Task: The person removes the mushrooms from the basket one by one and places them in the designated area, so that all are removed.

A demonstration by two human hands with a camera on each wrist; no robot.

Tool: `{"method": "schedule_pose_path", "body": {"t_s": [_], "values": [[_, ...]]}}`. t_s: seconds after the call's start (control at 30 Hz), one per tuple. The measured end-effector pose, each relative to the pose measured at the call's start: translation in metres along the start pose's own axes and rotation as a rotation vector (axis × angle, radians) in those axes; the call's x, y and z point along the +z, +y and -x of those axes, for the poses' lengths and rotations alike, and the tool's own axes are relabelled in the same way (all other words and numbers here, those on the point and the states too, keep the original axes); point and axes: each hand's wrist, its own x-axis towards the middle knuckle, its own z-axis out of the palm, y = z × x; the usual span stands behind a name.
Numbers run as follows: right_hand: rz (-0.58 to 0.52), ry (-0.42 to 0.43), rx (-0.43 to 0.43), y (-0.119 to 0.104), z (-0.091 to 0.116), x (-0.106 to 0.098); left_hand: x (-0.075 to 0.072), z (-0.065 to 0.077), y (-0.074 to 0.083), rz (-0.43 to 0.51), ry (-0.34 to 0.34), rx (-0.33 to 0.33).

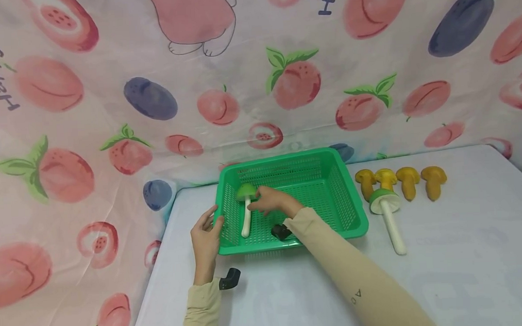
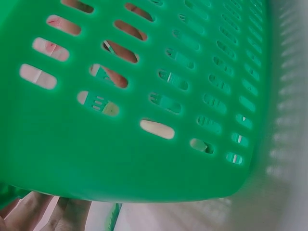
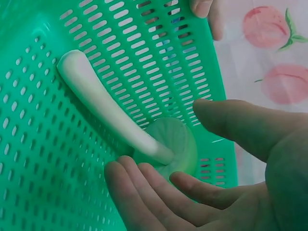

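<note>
A green slotted basket (image 1: 350,198) stands on the white table. Inside it, at the left, lies a toy mushroom (image 1: 246,217) with a green cap (image 3: 180,139) and a white stem (image 3: 96,98). My right hand (image 1: 263,204) reaches into the basket and hovers open at the cap, its fingers (image 3: 144,192) straight below the cap and its thumb apart; I cannot tell whether it touches. My left hand (image 1: 214,219) holds the basket's left wall (image 2: 144,159), thumb (image 3: 206,12) over the rim, fingers (image 2: 43,214) outside.
A second green-capped mushroom (image 1: 387,216) lies on the table right of the basket. Behind it stand several yellow mushrooms (image 1: 408,181) in a row. A peach-printed cloth (image 1: 110,116) hangs behind and to the left. The table's left edge is close to my left hand.
</note>
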Motion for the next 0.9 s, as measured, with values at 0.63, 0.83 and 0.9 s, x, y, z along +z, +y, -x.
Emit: {"method": "schedule_pose_path", "body": {"t_s": [0.63, 0.83, 0.9], "values": [[-0.188, -0.033, 0.016, 0.013, -0.024, 0.018, 0.0, 0.001, 0.001, -0.007, -0.006, -0.009], [-0.227, -0.037, 0.04, 0.013, -0.03, 0.02, 0.0, 0.0, 0.002, -0.006, -0.003, -0.007], [-0.244, -0.038, 0.047, 0.013, -0.032, 0.021, 0.0, 0.001, 0.002, -0.002, -0.002, -0.007]]}}
